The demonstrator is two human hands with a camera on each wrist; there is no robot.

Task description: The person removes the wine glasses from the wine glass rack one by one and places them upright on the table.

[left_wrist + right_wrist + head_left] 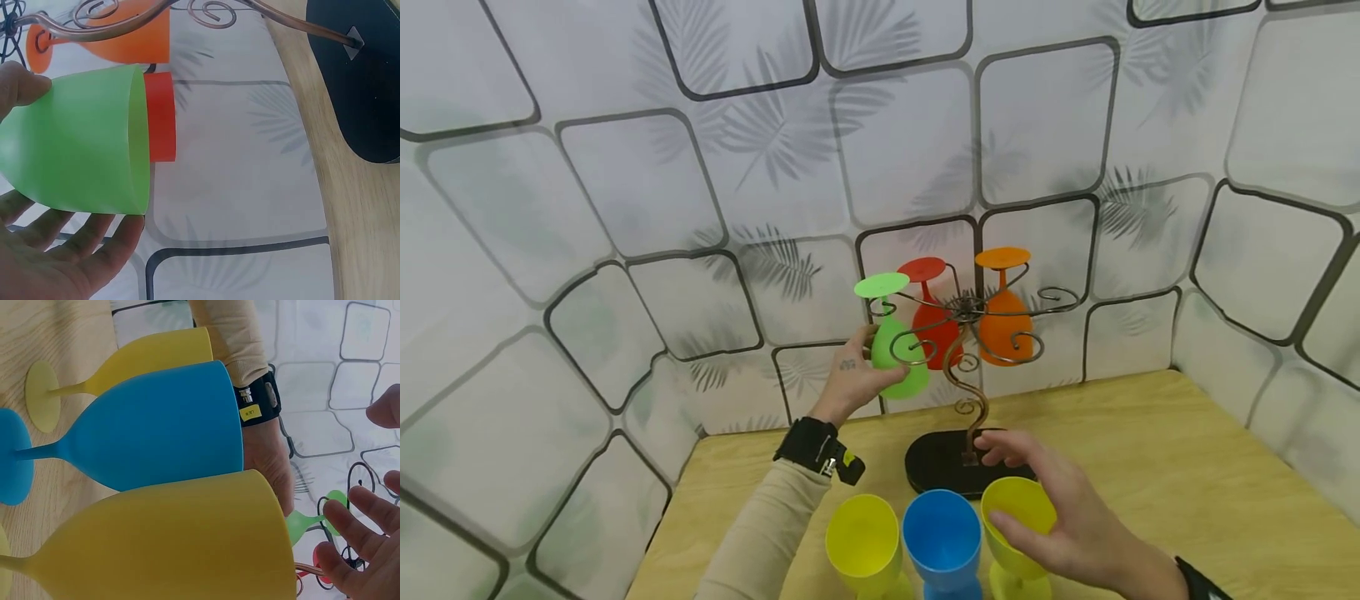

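My left hand [859, 375] grips the bowl of a green plastic wine glass [895, 354], which is upside down, its foot above the wire loops of a metal glass rack [967, 308]. In the left wrist view the thumb lies on one side of the green bowl [75, 144] and the fingers on the other. Behind it a red wine glass [937, 329] and an orange wine glass [1005, 325] hang inverted on the rack. My right hand [1067, 517], fingers spread and holding nothing, hovers over the right-hand yellow wine glass [1018, 500].
A second yellow wine glass [862, 542] and a blue wine glass [942, 537] stand upright at the front of the wooden table [1120, 442], in a row with the other yellow one. The rack's black oval base [936, 462] sits behind them. Patterned fabric walls [910, 150] enclose the table.
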